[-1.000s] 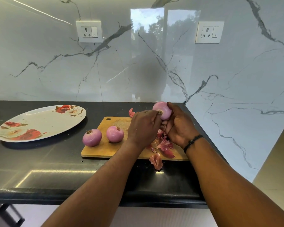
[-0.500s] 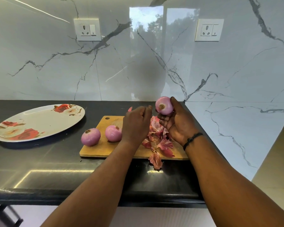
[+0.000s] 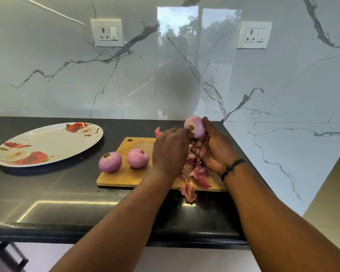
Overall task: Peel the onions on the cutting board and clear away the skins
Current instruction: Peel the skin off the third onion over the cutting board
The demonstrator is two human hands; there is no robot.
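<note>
Fingers (image 3: 197, 143) around onion (image 3: 194, 126), above board (image 3: 126, 177)

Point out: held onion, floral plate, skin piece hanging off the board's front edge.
held onion (image 3: 195, 127), head view, bulb side near root
floral plate (image 3: 47, 143), head view, bare white centre
skin piece (image 3: 188, 191), head view, its middle

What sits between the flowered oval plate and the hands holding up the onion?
In the head view, two peeled pink onions sit on the wooden cutting board, between the flowered oval plate and the hands.
</note>
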